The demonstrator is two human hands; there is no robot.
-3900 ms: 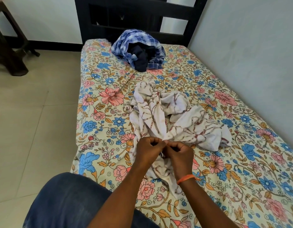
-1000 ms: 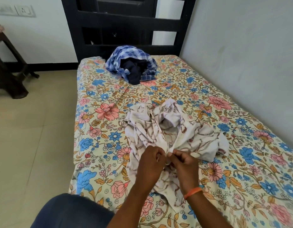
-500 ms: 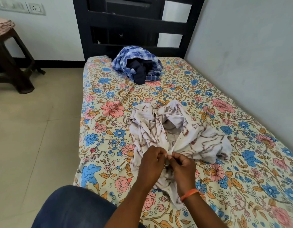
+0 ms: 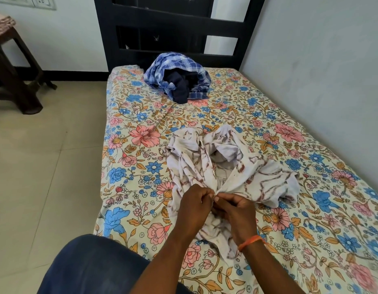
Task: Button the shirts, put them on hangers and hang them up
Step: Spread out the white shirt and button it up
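white shirt with brown branch-like print (image 4: 207, 166) lies crumpled on the near half of the bed, collar end pointing toward the headboard, front placket partly open so the inner neck label shows. left hand (image 4: 195, 201) and right hand (image 4: 236, 209) meet at the placket, just below the open part — both with fingers curled, each pinching an edge of the shirt front, fingertips of the two hands touching or nearly so. the button itself is hidden between the fingers; cannot tell whether it is through the hole. the lower part of the shirt trails down between the forearms toward the near edge of the mattress. orange wristband (image 4: 250, 242) on the right wrist. a knee in blue denim (image 4: 92, 266) sits at the bottom left, against the side of the bed. floral bedsheet (image 4: 141, 132) — cream ground with pink and blue flowers, orange leaves — covers the mattress. at the far end, near the headboard, a blue-and-white checked shirt (image 4: 162, 75) is bunched in a heap with a dark navy garment (image 4: 179, 88) lying in its middle, well apart from the white shirt. black slatted headboard (image 4: 173, 24) stands against the far wall. bed's right side runs along a pale wall (image 4: 321, 60). left of the bed, beige floor tiles (image 4: 35, 155), and a dark brown stool (image 4: 12, 68) in the far left corner with a pinkish cloth on its seat. a wall socket plate (image 4: 42, 2) at the top left edge.
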